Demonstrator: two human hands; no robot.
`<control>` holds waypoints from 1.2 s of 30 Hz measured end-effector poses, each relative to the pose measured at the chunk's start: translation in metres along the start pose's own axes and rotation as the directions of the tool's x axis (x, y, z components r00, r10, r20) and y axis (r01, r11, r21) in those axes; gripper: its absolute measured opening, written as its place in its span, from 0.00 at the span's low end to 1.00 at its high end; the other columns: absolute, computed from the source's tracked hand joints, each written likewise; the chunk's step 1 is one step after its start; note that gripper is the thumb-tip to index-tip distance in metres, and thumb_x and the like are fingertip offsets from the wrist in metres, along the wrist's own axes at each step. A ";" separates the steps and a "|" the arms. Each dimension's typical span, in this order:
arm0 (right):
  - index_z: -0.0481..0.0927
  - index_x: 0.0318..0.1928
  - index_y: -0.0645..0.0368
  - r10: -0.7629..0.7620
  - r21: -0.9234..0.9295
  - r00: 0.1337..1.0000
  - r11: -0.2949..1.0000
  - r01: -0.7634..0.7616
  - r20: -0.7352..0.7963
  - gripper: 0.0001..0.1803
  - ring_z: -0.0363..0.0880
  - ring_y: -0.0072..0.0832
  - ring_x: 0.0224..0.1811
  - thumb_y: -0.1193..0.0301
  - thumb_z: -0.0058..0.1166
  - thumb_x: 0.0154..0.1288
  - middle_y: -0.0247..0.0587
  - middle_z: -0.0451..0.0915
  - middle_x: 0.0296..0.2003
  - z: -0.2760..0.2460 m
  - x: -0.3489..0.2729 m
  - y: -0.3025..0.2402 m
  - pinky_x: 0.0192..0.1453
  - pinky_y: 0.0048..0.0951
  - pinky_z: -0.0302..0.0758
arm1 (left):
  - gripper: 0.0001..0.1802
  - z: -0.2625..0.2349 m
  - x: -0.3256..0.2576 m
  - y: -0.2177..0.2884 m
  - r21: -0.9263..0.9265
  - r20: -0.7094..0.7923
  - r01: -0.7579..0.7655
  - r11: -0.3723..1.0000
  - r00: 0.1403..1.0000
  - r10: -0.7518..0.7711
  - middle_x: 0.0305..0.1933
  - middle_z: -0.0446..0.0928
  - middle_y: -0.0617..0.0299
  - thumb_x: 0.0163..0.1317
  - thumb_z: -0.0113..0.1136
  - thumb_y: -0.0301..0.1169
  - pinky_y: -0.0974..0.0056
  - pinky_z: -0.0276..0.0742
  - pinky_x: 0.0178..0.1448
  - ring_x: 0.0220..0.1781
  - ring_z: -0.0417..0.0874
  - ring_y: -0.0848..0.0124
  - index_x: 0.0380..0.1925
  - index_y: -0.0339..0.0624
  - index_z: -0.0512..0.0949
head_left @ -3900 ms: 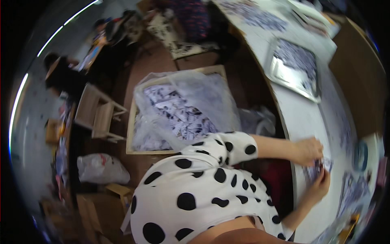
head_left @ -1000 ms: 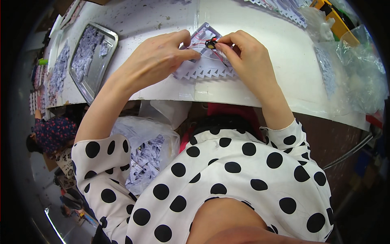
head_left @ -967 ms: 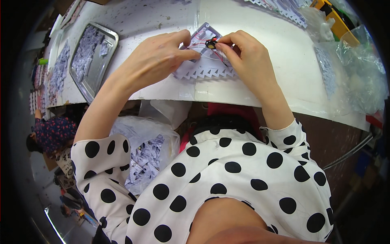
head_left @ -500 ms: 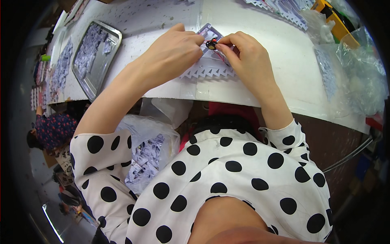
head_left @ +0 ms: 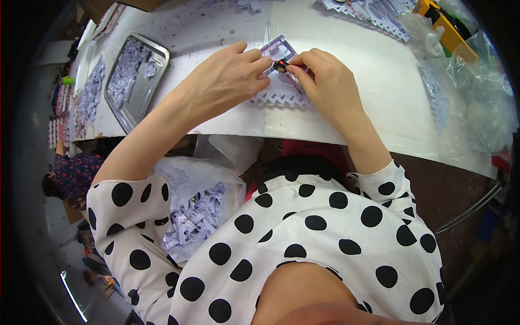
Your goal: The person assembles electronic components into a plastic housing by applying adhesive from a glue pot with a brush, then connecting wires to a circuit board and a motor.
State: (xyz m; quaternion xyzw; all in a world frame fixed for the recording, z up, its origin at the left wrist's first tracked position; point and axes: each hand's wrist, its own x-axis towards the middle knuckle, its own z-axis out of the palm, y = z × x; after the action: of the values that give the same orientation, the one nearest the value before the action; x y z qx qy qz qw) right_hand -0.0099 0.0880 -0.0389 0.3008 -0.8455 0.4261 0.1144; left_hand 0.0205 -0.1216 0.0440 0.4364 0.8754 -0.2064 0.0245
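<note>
Between the thumb and index finger of my right hand (head_left: pixel 329 81) is a small round black component (head_left: pixel 280 66) with a brassy face and a bit of red. Thin red wires trail from it over a pale lilac plastic housing (head_left: pixel 279 97). That housing lies on the white table, with a zigzag edge toward me and a frame-like end at the far side. My left hand (head_left: pixel 234 71) is closed at the component's left side, its fingers bent and fingertips pressed together. Whatever they pinch is hidden behind them.
A metal tray (head_left: pixel 161 52) of small lilac pieces stands at left, with a pile of pieces (head_left: pixel 92 92) beyond. More housings (head_left: pixel 374 16), a yellow bin (head_left: pixel 444 30) and clear plastic bags (head_left: pixel 476 92) lie at right. Below the table edge hangs a filled bag (head_left: pixel 232 187). Another person (head_left: pixel 78 170) works far left.
The view has shifted slightly, so the table and tray sit a little lower and further right. Both hands stay at the component, with the left fingers a little more bent.
</note>
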 end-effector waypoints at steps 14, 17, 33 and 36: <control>0.83 0.35 0.57 -0.038 -0.011 0.999 0.999 0.038 0.005 0.07 0.81 0.36 0.37 0.67 0.60 0.66 0.38 0.80 0.30 0.002 0.000 0.002 0.42 0.36 0.78 | 0.21 0.032 -0.005 0.004 -0.622 -0.011 0.479 0.620 0.786 -0.618 0.42 0.83 0.48 0.58 0.68 0.34 0.53 0.80 0.49 0.43 0.85 0.51 0.50 0.41 0.74; 0.83 0.35 0.57 -0.044 -0.009 0.999 0.999 0.044 0.011 0.07 0.81 0.36 0.37 0.67 0.60 0.65 0.38 0.80 0.31 0.003 0.002 0.000 0.42 0.36 0.78 | 0.23 0.031 0.000 0.004 -0.658 -0.036 0.460 0.597 0.772 -0.635 0.35 0.83 0.46 0.58 0.66 0.34 0.52 0.80 0.44 0.38 0.85 0.50 0.51 0.39 0.72; 0.83 0.30 0.56 -0.373 -0.235 0.920 0.911 0.338 -0.120 0.04 0.76 0.31 0.43 0.73 0.60 0.50 0.33 0.80 0.33 0.037 0.017 -0.034 0.46 0.31 0.75 | 0.22 0.043 -0.019 -0.020 -0.936 0.209 0.337 0.098 0.761 -0.614 0.42 0.87 0.50 0.63 0.68 0.33 0.64 0.81 0.47 0.41 0.88 0.65 0.53 0.41 0.73; 0.83 0.25 0.55 -0.329 -0.294 0.939 0.911 0.288 -0.101 0.01 0.76 0.31 0.42 0.73 0.60 0.49 0.33 0.80 0.31 0.045 0.023 -0.033 0.46 0.32 0.74 | 0.21 0.051 -0.019 -0.013 -0.954 0.198 0.295 0.054 0.754 -0.626 0.42 0.87 0.52 0.64 0.67 0.32 0.65 0.81 0.47 0.41 0.87 0.67 0.54 0.41 0.73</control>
State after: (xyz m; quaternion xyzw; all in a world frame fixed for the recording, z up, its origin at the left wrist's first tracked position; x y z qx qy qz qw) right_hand -0.0055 0.0281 -0.0350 0.3795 -0.8271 0.3025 0.2837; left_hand 0.0152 -0.1626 0.0061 0.0416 0.8939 0.4358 0.0963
